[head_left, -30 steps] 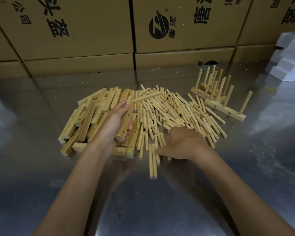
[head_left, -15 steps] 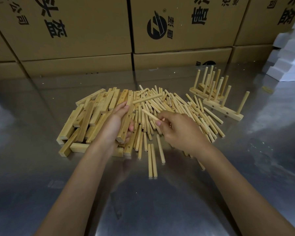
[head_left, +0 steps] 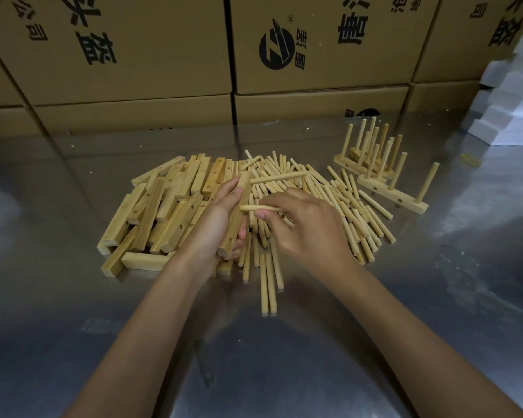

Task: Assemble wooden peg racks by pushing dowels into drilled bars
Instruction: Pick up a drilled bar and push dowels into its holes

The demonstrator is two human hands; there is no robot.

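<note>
The drilled bar [head_left: 237, 217] lies in the left hand [head_left: 216, 224], gripped around its near half, its long axis running from the near end at the palm away toward the far edge of the bench [head_left: 284, 342]. The dowel [head_left: 261, 208] is pinched in the fingers of the right hand [head_left: 305, 227]; its long axis lies crosswise, roughly at right angles to the bar, and its free tip points left and sits just at the bar's right face. So the two parts are already almost touching, with the dowel to the right of the bar and aimed into its side. I cannot tell whether the tip is lined up with a hole, since the holes on that face are hidden by the fingers.

By my judgement the coming push runs leftward along the dowel's own axis, with the left hand bracing the bar against it.

Under and beside the hands, the pile of bars [head_left: 160, 212] lies toward the left of the bench's middle and the loose dowels [head_left: 338, 200] spread to the right of it. Well apart, toward the far right corner, stand the finished racks [head_left: 384, 173] with pegs upright. Cardboard boxes [head_left: 133, 49] line the far edge, and white foam blocks [head_left: 514, 95] are stacked at the right.
</note>
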